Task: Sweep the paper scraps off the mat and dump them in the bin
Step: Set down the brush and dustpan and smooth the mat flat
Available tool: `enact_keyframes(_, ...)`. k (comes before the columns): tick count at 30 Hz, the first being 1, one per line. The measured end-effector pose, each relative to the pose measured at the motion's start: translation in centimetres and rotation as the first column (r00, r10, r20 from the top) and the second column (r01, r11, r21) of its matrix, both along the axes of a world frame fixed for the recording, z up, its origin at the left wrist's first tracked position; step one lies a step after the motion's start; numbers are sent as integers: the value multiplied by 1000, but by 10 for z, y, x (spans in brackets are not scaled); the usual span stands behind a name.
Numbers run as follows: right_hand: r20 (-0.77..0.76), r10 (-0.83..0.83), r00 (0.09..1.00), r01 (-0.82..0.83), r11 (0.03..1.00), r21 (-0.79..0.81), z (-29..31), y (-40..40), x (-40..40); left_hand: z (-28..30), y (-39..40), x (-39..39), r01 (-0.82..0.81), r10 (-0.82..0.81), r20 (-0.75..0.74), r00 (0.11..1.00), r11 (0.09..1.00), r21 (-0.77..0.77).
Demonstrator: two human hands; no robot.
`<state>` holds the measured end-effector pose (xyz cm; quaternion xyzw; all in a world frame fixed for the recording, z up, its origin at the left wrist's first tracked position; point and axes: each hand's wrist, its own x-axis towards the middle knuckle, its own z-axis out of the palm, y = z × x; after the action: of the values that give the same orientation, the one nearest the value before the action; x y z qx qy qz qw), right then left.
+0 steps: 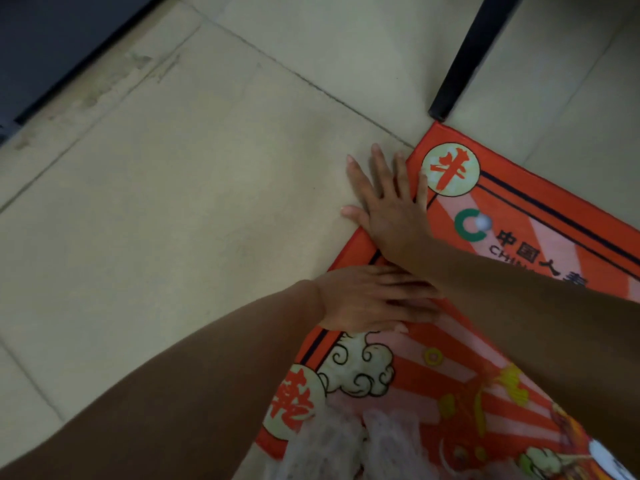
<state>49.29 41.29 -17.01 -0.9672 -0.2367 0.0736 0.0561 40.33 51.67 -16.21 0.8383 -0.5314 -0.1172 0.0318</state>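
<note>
The red mat (467, 368) ran out of view at the right and bottom edges, so only its upper-left part showed, and both forearms crossed over a good stretch of its left border. A small pale round thing (482, 221), perhaps a balled paper scrap, lay on the mat beside the green ring logo (468, 225); motion blur made it hard to tell for certain. Pale, fuzzy white fabric (346, 441) at the bottom edge covered part of the mat and was too blurred to identify. The right hand (388, 206) lay flat with fingers spread wide, palm on the mat's left border and fingertips reaching onto the beige floor tiles (194, 209). The left hand (367, 299) lay flat as well, fingers straight and together, pressed on the mat just below the right wrist, holding nothing. Printed on the mat were Chinese characters reading 中国人, with cut-off Latin letters "CHIN" beneath. A black furniture leg (460, 67) stood at the mat's top corner.
</note>
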Motion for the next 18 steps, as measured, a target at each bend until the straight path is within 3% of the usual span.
enact_keyframes(2,-36,-8,999,8,1000,1,4,0,4,1,8,-14,39,-33,66,997,994,-103)
enact_keyframes(7,31,-81,996,84,992,-90,8,5,-5,0,29,-63,-67,70,26,997,993,-96)
enact_keyframes(11,-10,-204,979,204,979,12,9,20,-41,-1,34,-67,-86,91,22,996,984,-157)
enact_keyframes(18,-63,-57,996,58,998,23,1,16,-88,2,34,-71,-38,45,40,998,989,-142)
